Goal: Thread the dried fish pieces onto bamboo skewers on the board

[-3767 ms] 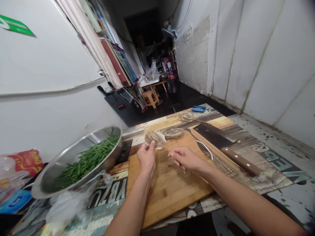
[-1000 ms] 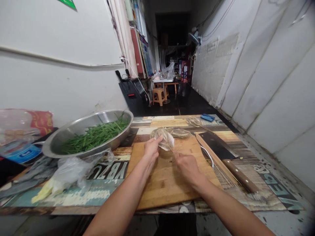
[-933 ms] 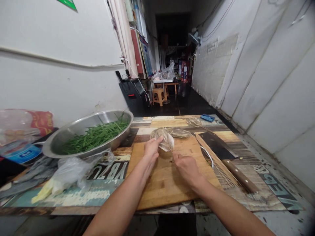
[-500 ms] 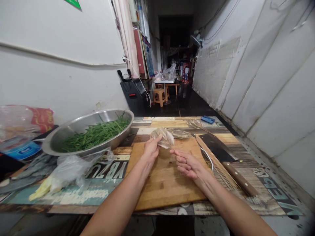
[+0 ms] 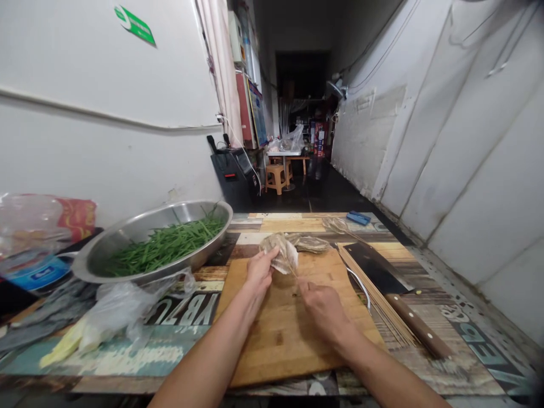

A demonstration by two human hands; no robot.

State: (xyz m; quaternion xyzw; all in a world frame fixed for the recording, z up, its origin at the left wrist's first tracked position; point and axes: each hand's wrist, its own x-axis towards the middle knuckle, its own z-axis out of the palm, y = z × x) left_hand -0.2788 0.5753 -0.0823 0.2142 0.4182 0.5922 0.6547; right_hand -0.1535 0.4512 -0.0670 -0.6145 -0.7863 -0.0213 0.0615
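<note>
Over the far part of a wooden cutting board (image 5: pixel 272 334), my left hand (image 5: pixel 260 267) pinches a thin, pale brown, flat piece of food (image 5: pixel 284 253), perhaps a dried fish. My right hand (image 5: pixel 321 303) is closed around a thin wooden skewer (image 5: pixel 294 272), whose front end meets the flat piece. Whether the tip has passed through cannot be made out. Behind the board lies a stack of similar flat pieces (image 5: pixel 312 243). One more flat piece (image 5: pixel 335 225), on a skewer, rests farther back to the right.
Right of the board lie a bundle of skewers (image 5: pixel 374 294) and a cleaver (image 5: pixel 380 266) with a wooden handle. A blue object (image 5: pixel 358 218) sits at the table's far edge. At left stand a steel basin (image 5: pixel 140 277) of cut green stalks and a crumpled plastic bag (image 5: pixel 123 311).
My right hand has turned knuckles up and brought the skewer against the flat piece. My left hand keeps its hold. The camera view has tilted slightly up.
</note>
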